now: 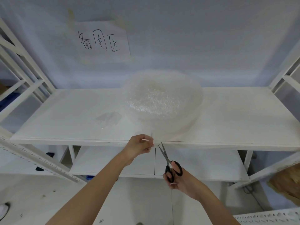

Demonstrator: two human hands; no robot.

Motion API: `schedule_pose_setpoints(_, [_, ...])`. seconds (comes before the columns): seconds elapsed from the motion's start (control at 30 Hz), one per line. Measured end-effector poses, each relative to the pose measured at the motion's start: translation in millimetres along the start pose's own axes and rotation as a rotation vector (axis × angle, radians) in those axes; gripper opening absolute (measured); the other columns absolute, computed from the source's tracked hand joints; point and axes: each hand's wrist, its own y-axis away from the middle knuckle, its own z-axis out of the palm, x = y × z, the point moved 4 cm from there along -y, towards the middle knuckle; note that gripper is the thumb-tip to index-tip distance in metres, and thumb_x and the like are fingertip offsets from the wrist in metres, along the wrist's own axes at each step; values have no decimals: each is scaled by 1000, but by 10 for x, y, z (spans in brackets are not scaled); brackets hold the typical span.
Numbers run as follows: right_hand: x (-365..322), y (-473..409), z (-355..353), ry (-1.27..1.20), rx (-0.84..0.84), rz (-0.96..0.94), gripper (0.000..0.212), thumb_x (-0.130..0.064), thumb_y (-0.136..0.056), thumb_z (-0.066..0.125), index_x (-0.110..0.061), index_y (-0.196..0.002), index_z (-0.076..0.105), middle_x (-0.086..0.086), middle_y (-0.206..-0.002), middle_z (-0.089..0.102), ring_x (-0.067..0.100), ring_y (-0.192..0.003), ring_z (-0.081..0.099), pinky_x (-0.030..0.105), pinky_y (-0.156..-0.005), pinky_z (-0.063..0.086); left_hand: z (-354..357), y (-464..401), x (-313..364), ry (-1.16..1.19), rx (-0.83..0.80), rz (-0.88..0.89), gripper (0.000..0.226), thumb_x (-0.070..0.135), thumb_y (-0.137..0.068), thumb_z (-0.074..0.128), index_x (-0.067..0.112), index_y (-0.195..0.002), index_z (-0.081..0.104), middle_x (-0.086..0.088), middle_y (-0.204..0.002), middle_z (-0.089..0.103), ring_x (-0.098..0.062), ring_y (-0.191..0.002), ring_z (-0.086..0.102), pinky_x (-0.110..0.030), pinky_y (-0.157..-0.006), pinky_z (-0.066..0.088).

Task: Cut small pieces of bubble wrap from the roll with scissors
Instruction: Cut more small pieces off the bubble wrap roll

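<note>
One bubble wrap roll (pixel 162 101) stands on the white shelf (pixel 235 120). One cut piece (pixel 108 119) lies at its 9 o'clock. Left hand (pixel 139 146) pinches the loose sheet end at the shelf edge. Right hand (pixel 178 181) grips one pair of black-handled scissors (pixel 169 163), fingers through the loops, blades slightly parted, tips at the sheet. One handwritten paper sign (pixel 100 42) at 11 o'clock.

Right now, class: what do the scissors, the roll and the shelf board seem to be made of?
Scissors: shiny grey blades, probably steel; glossy black handles, likely plastic.
Roll: translucent, glinting bubbled film, evidently plastic bubble wrap.
Shelf board: matt white, flat; possibly painted or laminated wood, uncertain.
</note>
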Motion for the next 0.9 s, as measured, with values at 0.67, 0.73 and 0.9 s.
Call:
schedule_pose_setpoints(0.67, [-222,-19,65,114,-12,6,58,-71,-73,53,-13,-70,45,2,-77,55,17,-65,47,28,-67,38,10,38,-7,39,66,76,17,10,-93,63,14,-105,73,-3,-106,67,-12,-90,65,-17,-76,56])
schedule_pose_setpoints(0.73, [-217,-43,52,137,-4,23,58,-72,-74,53,-14,-69,45,1,-77,56,17,-66,47,28,-66,38,10,47,-24,51,68,87,18,10,-93,63,13,-108,73,-8,-110,68,-14,-95,66,-16,-76,55])
schedule_pose_setpoints(0.9, [-183,-117,30,153,7,53,57,-72,-74,56,-16,-70,48,1,-79,57,17,-67,48,27,-65,39,29,34,-36,189,71,61,16,5,-90,66,9,-105,71,-11,-105,69,-18,-98,66,-18,-80,55])
